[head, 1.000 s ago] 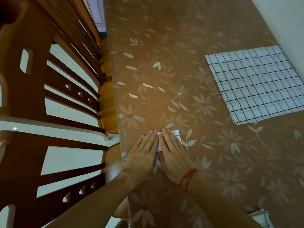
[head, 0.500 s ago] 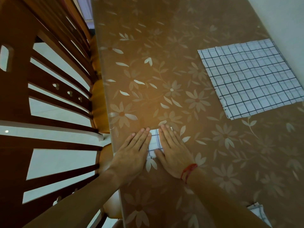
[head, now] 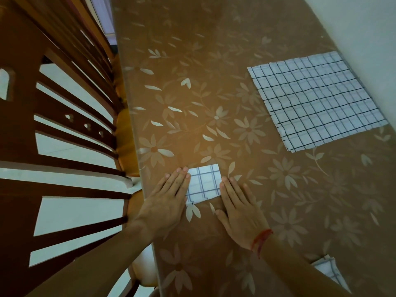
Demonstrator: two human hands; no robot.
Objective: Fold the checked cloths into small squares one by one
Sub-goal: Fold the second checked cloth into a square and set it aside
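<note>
Folded checked cloth [head: 204, 182], a small rectangle, lies flat near the counter's [head: 214, 82] left edge, between both hands. Left hand [head: 165, 202] is flat, fingers straight and together, fingertips pressing the cloth's left edge. Right hand [head: 240, 206] is flat, palm down on the counter, fingers straight, index finger touching the cloth's right edge; red thread bracelet [head: 261, 239] on the wrist. Larger checked cloth [head: 317, 99] is spread flat at the counter's right edge, well apart. Corner of another checked cloth [head: 327, 273] shows at the near right. Wooden chair [head: 53, 125] stands beside the left edge.

White, dark-checked cloth [head: 317, 99] on brown, pale-flowered table cover [head: 192, 61]
</note>
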